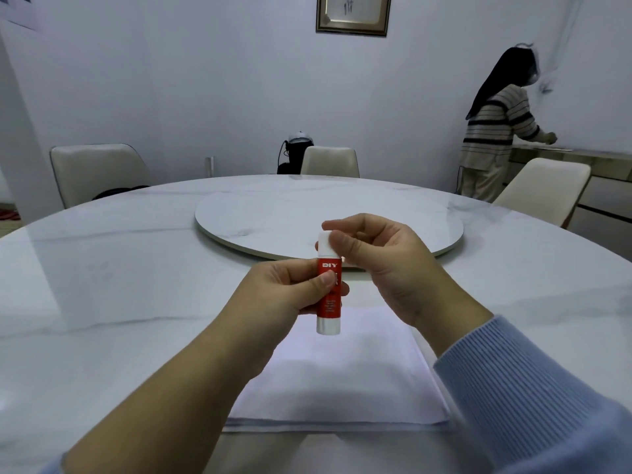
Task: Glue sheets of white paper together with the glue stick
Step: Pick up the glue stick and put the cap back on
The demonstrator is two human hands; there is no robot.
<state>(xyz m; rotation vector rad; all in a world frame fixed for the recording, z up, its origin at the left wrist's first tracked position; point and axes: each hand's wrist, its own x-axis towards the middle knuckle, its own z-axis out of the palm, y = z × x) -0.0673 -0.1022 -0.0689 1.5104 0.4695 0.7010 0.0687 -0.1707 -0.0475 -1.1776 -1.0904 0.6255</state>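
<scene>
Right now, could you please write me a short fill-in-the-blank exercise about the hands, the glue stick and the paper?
1. The left hand holds the glue stick by its ____ body.
2. The right hand has its grip on the stick's white ____.
3. The stack of white paper lies on the table, directly ____ the hands.

Missing words: red; cap; below

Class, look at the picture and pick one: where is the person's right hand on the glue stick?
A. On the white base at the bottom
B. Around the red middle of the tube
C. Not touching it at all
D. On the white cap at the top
D: the right hand pinches the white cap of the glue stick, while the left hand holds the red body.
</scene>
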